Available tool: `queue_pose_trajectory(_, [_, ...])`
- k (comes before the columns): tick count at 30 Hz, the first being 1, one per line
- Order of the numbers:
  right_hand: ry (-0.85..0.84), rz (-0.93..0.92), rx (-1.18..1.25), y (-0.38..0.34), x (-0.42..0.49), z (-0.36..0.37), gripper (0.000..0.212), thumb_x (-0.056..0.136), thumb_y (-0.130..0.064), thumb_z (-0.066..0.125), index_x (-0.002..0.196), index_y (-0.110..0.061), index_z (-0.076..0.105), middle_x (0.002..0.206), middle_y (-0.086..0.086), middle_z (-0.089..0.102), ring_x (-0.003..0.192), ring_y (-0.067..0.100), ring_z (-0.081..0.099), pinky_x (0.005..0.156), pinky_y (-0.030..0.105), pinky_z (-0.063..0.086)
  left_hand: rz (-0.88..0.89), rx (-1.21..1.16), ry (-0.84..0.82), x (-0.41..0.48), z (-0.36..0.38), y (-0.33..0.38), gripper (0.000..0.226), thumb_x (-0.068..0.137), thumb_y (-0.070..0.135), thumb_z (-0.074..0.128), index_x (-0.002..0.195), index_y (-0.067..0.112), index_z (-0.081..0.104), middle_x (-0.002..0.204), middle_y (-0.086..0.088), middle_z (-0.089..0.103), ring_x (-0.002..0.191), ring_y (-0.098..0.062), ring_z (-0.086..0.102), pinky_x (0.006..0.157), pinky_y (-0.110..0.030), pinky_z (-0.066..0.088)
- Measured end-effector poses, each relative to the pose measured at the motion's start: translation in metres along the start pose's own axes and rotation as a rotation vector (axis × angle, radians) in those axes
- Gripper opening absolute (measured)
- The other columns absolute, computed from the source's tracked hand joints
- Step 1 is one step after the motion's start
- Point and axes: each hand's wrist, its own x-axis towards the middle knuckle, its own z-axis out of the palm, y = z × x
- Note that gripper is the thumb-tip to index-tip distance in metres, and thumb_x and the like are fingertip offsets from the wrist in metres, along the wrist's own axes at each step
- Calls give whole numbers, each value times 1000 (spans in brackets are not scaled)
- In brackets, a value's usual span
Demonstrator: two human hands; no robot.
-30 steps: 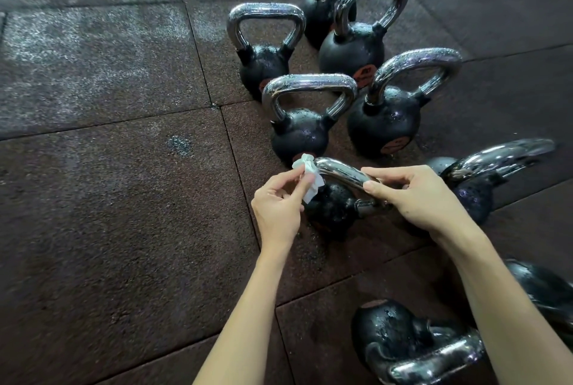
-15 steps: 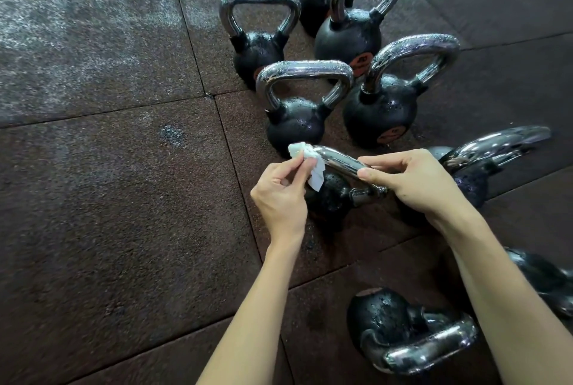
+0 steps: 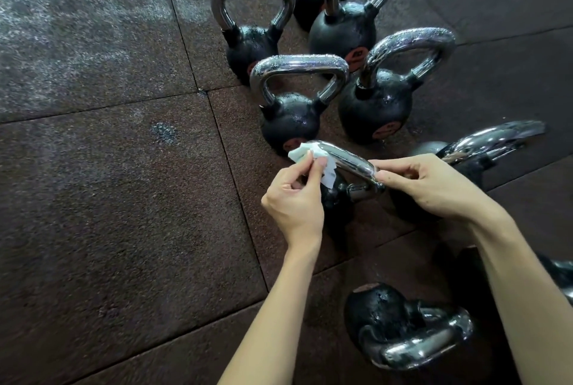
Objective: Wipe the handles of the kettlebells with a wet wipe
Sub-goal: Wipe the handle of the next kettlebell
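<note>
A small black kettlebell (image 3: 336, 198) with a chrome handle (image 3: 347, 159) leans on the floor between my hands. My left hand (image 3: 294, 198) pinches a white wet wipe (image 3: 305, 155) against the handle's left bend. My right hand (image 3: 434, 186) grips the handle's right corner with curled fingers and steadies it. The bell's body is mostly hidden behind my left hand.
Several upright kettlebells with wet chrome handles stand just behind, the nearest (image 3: 294, 105) touching distance from the wipe. One kettlebell (image 3: 483, 148) lies tilted to the right, another (image 3: 403, 328) lies on its side near my right forearm. Dark rubber floor tiles (image 3: 108, 198) stretch to the left.
My left hand with the wipe has slid a little along the left bend of the handle. My right hand keeps its hold. The view has shifted slightly downward.
</note>
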Motion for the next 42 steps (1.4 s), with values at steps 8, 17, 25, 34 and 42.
queue_pose_trajectory(8, [8, -4, 46, -1, 6, 9, 22, 94, -28, 73, 114, -36, 78, 108, -18, 77, 109, -1, 69, 111, 39, 49, -21, -34, -77, -23, -4, -1, 24, 78, 24, 90, 101, 23, 83, 86, 15, 79, 52, 1, 50, 56, -16, 44])
queue_pose_trajectory(17, [57, -24, 69, 11, 4, 14, 27, 93, -36, 74, 119, -33, 77, 113, -16, 77, 114, 1, 68, 110, 42, 49, -35, -5, -177, -39, -1, -2, 27, 76, 25, 92, 101, 25, 83, 77, 4, 78, 47, 0, 46, 55, -10, 37])
queue_pose_trajectory(25, [140, -7, 250, 28, -7, 13, 13, 96, -18, 70, 107, -23, 73, 92, -2, 80, 75, -2, 65, 70, 16, 46, 84, 26, -212, -55, 7, -4, 25, 77, 21, 91, 100, 20, 84, 86, 12, 79, 52, 2, 51, 55, -10, 42])
queue_pose_trajectory(34, [121, 31, 357, 27, -7, 16, 15, 91, -11, 75, 105, -15, 75, 98, 4, 81, 80, 2, 69, 63, 9, 46, 214, 30, -298, -59, -1, -15, 21, 79, 11, 88, 99, 15, 83, 97, 12, 79, 72, 16, 60, 65, -6, 45])
queue_pose_trajectory(42, [118, 74, 340, 31, -6, 10, 13, 90, -22, 77, 103, -23, 77, 98, 0, 81, 90, 25, 59, 68, 32, 40, 300, 115, -364, -53, 1, -26, 21, 84, 12, 85, 104, 14, 82, 104, 7, 79, 96, 2, 72, 75, -14, 55])
